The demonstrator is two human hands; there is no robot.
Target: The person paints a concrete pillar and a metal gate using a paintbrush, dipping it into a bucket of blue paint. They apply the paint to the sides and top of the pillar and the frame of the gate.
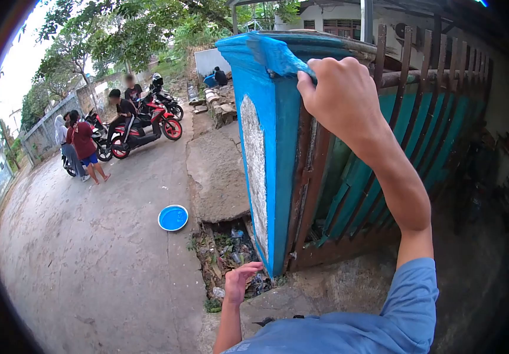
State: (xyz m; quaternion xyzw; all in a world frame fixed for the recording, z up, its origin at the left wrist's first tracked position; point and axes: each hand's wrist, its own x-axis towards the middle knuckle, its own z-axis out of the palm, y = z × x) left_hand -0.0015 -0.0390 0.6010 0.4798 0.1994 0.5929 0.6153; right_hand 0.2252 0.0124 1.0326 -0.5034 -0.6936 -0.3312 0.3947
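Observation:
Near the top of a blue-painted pillar (pixel 275 153), my right hand (pixel 343 97) is closed round the handle of a paint brush (pixel 281 56). The bristles, covered in blue paint, touch the pillar's upper edge. A rough whitish panel (pixel 254 165) is set in the pillar's face. Low by the pillar's foot, my left hand (pixel 241 282) is raised with its fingers apart and nothing in it. A round basin (pixel 173 218) with blue paint inside rests on the concrete, left of the pillar.
A litter-filled ditch (pixel 225 259) opens beside the pillar's base. Brown slatted fencing with teal panels (pixel 396 147) runs to the right. Several people stand or sit by red and black motorbikes (pixel 148 131) at the upper left. Another person (pixel 220 76) crouches farther back.

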